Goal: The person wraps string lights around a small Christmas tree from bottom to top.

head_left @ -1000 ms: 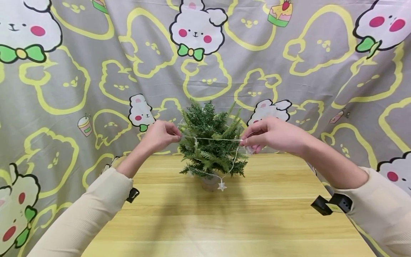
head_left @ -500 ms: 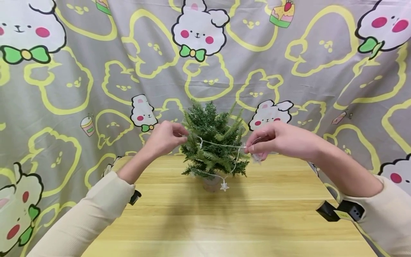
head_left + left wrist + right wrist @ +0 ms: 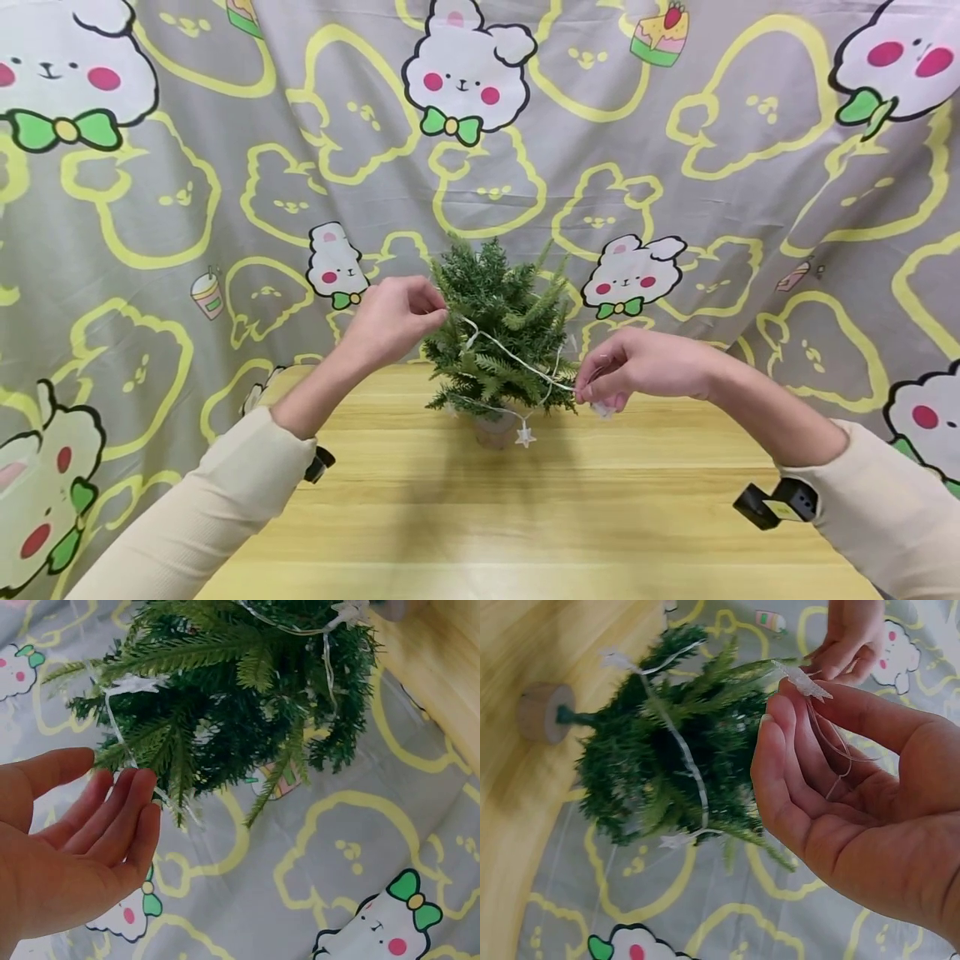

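Observation:
A small artificial Christmas tree with a wooden base stands on the table. A string of star-shaped fairy lights lies across its front. My left hand is at the tree's left side, fingers curled. In the left wrist view a narrow gap shows between thumb and index finger, a branch tip at it and the cord behind the fingertips; I cannot tell whether it grips the cord. My right hand, right of the tree, pinches the cord beside a star, with slack looping over its palm.
One star hangs from the lower branches in front of the base, and another star sits among the branches. The wooden table stretches towards me. A grey patterned curtain hangs close behind the tree.
My right hand has moved down, so the cord slants lower to the right instead of running level. My left hand has shifted slightly right, closer to the branches.

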`<state>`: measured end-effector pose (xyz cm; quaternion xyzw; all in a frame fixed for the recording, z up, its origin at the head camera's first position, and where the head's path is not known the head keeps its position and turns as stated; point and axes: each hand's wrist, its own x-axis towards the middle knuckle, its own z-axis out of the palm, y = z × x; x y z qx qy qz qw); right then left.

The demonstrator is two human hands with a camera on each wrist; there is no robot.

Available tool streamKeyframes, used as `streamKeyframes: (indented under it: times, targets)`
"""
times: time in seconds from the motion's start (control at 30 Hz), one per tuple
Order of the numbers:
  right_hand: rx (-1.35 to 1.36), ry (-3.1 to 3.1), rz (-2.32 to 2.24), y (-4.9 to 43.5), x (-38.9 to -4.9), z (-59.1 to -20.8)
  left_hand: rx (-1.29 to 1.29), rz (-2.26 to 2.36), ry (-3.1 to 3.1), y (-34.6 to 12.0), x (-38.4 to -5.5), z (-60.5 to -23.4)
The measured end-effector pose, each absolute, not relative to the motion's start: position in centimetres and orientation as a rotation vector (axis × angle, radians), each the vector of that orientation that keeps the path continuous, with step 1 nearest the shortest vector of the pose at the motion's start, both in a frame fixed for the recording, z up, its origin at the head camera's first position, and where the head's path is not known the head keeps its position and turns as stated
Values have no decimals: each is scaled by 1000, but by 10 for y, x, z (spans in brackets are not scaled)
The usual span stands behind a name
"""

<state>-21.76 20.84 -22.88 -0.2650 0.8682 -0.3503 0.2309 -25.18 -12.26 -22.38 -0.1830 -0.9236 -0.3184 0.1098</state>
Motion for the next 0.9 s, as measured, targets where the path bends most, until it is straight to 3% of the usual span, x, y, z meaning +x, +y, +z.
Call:
streamKeyframes:
  times: [0.4,0.9]
  targets:
    - [-581,2431,-1095,219,-230,-247,-425,-1022,-2639,-116,-254,-234]
    - [-490,2486,-1186,229,-242,-255,-525,-942,-2489,-111,-270,-237]
